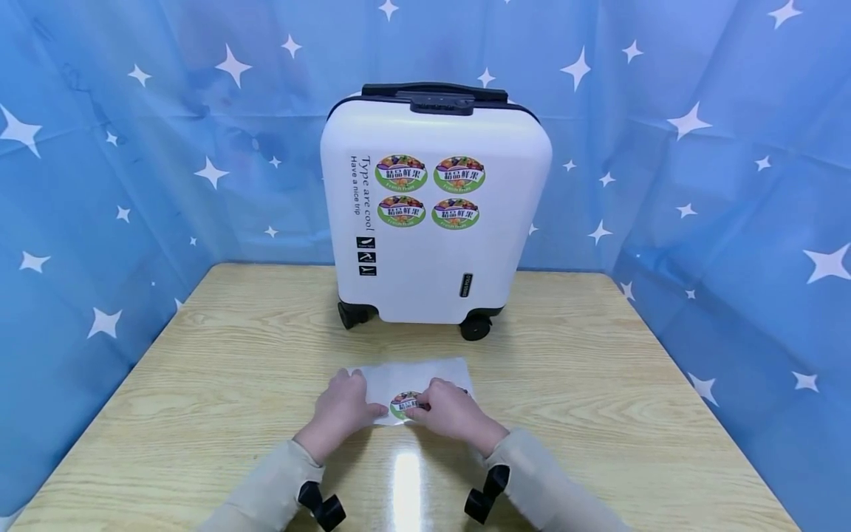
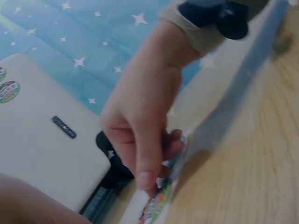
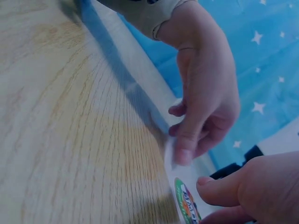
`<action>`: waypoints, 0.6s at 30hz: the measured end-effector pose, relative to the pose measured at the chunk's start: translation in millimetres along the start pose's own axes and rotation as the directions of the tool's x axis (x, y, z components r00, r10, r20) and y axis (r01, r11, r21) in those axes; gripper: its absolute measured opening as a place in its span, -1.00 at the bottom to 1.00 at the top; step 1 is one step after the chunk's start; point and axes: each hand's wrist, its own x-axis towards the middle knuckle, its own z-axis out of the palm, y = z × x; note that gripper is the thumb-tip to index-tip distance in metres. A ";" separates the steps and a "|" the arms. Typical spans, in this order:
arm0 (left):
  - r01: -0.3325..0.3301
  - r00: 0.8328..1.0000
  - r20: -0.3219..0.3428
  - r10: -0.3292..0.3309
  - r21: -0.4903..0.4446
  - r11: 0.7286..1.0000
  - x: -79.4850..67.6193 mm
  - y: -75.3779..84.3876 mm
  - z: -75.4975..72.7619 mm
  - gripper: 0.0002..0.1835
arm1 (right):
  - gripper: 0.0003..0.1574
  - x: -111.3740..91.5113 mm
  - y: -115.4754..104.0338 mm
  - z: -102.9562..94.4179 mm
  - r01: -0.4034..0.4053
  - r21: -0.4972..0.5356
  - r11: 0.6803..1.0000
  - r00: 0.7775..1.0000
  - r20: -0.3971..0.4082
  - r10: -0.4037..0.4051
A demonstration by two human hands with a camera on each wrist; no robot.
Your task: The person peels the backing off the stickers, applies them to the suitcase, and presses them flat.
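A white sheet of stickers (image 1: pixel 385 377) lies on the table in front of the suitcase, with an oval fruit sticker (image 1: pixel 403 404) near its front edge. My left hand (image 1: pixel 340 410) holds the sheet's left side, its thumb by the front edge; in the right wrist view this hand (image 3: pixel 205 93) has its fingers curled at the sheet. At the sticker's right end, my right hand (image 1: pixel 455 414) pinches with thumb and fingertip. The left wrist view shows the right hand (image 2: pixel 145 112) bent down over the sticker (image 2: pixel 156 205). Part of the sheet is hidden under the hands.
A white suitcase (image 1: pixel 425 273) stands upright on the wooden table (image 1: pixel 219 399) behind the sheet. Several matching oval stickers, such as the upper left sticker (image 1: pixel 401 172), are on its front. Blue curtains (image 1: pixel 166 185) with white stars surround the table's back and sides.
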 end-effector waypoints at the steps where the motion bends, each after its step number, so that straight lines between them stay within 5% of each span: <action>1: -0.006 1.000 -0.009 0.006 0.017 1.000 -0.2 0.2 1.4 -0.22 | -0.65 -0.3 -0.3 0.1 0.000 -0.002 1.000 1.000 0.003 0.000; 8: -0.079 0.994 -0.070 0.089 0.129 0.988 -1.5 2.6 5.4 -0.49 | -0.67 1.4 -0.4 1.4 -0.004 0.044 0.999 1.000 0.022 0.003; 18: -0.089 0.995 -0.049 0.088 -0.035 0.995 0.7 0.7 0.1 -0.74 | -0.65 4.2 -1.1 1.9 -0.008 0.079 0.997 1.000 0.014 0.007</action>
